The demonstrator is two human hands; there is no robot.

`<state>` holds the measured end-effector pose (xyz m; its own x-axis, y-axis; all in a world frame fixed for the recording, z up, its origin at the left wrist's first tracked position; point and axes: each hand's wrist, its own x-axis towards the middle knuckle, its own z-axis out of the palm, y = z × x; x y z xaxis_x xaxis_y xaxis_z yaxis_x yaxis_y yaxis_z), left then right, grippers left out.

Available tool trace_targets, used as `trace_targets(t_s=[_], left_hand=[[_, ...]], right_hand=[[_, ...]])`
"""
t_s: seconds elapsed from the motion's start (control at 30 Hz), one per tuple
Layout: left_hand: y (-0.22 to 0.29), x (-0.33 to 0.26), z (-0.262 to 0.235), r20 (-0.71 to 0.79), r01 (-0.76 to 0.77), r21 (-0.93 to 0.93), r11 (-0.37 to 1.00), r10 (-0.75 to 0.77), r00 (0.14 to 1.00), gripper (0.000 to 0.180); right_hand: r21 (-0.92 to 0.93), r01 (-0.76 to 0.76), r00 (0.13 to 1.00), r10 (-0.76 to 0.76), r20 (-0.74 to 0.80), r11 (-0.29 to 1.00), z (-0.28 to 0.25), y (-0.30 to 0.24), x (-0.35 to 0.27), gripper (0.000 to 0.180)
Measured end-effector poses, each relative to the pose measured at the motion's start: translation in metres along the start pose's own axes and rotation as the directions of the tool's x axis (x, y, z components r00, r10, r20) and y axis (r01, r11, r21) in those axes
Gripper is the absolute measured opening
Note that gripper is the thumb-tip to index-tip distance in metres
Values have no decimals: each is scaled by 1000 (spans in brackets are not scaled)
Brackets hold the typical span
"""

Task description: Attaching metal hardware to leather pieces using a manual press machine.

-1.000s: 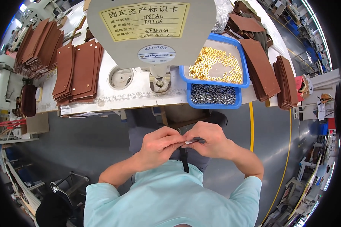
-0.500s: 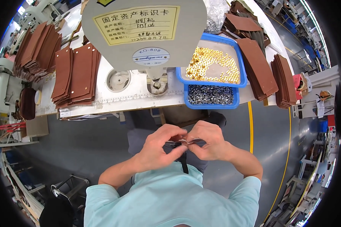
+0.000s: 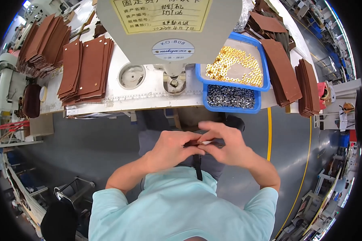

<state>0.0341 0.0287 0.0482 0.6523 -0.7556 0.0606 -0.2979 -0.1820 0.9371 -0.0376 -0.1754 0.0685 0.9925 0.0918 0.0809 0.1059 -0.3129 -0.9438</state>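
My left hand (image 3: 171, 148) and my right hand (image 3: 225, 144) meet in front of my chest, below the white table's edge (image 3: 149, 105). Both pinch a small dark leather piece (image 3: 201, 143) between fingers and thumbs, and a dark strap (image 3: 197, 168) hangs down from it. My fingers hide most of the piece. A grey riveting machine (image 3: 171, 32) stands on the table just above my hands.
A blue tray of gold rivets (image 3: 233, 64) and a blue tray of silver rivets (image 3: 231, 97) sit right of the machine. Stacks of brown leather pieces (image 3: 86, 68) lie at the left, more brown pieces (image 3: 283, 72) at the right. A black stool (image 3: 66, 201) stands lower left.
My hands have stayed together on the piece, fingers shifting slightly. The view has tilted down a little, so the machine and trays sit higher in the frame.
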Motion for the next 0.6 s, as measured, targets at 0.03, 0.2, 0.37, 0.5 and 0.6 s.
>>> trace_targets(t_s=[0.03,0.2,0.37,0.5,0.6], left_hand=[[-3,-3,2,-95,35,-64,997,-41,995,37],[-15,-25,-36,-357,23,-536,844,-252,899,22],[-21,-26,-58,-445,-165,-837,522,-472,761,22],[-46,-34,-85,-544,-221,-805,551,-534,648,30],[-54,-51,-109,-532,-188,-803,566,-538,654,38]], right_hand=[[-62,35,990,-26,139,997,-15,-1,7,72],[177,-63,998,63,2,982,-49,14,10,80],[97,-12,945,-21,327,995,-3,25,19,88],[113,-239,856,154,493,965,60,46,21,57],[325,-430,819,212,534,842,88,35,55,47]])
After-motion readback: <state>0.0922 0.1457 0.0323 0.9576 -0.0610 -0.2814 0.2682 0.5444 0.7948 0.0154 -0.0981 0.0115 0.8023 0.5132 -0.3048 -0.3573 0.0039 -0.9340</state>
